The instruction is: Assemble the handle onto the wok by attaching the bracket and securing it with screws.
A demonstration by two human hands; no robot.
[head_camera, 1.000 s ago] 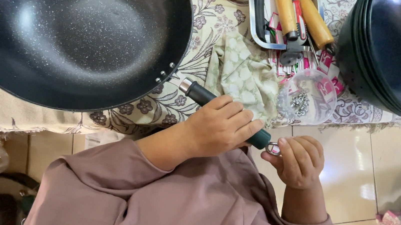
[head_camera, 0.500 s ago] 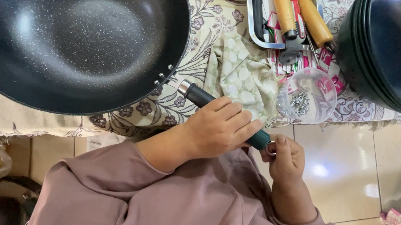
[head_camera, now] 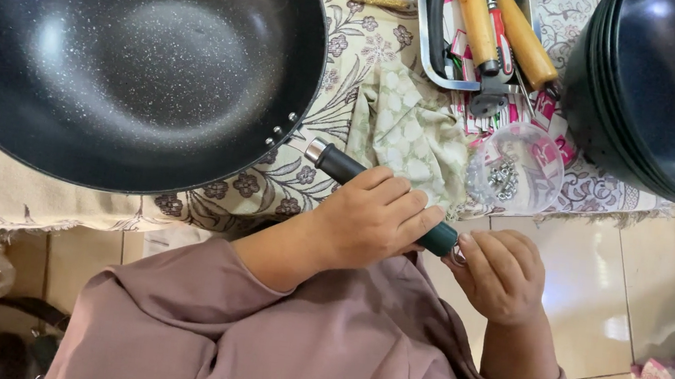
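**Two hands on one wok handle**

Your left hand (head_camera: 367,223) wraps closed around the dark green handle (head_camera: 356,172) of the single large black wok (head_camera: 124,55), which rests on a floral cloth (head_camera: 287,188). Your right hand (head_camera: 501,276) sits at the handle's end, fingers pinched together on a small metal ring (head_camera: 458,255). Beside it lies one clear plastic bag (head_camera: 518,168) of small screws. One metal tray (head_camera: 436,65) holds two wooden-handled tools (head_camera: 505,22). A stack of black pans (head_camera: 670,92) stands at right; their number cannot be told.
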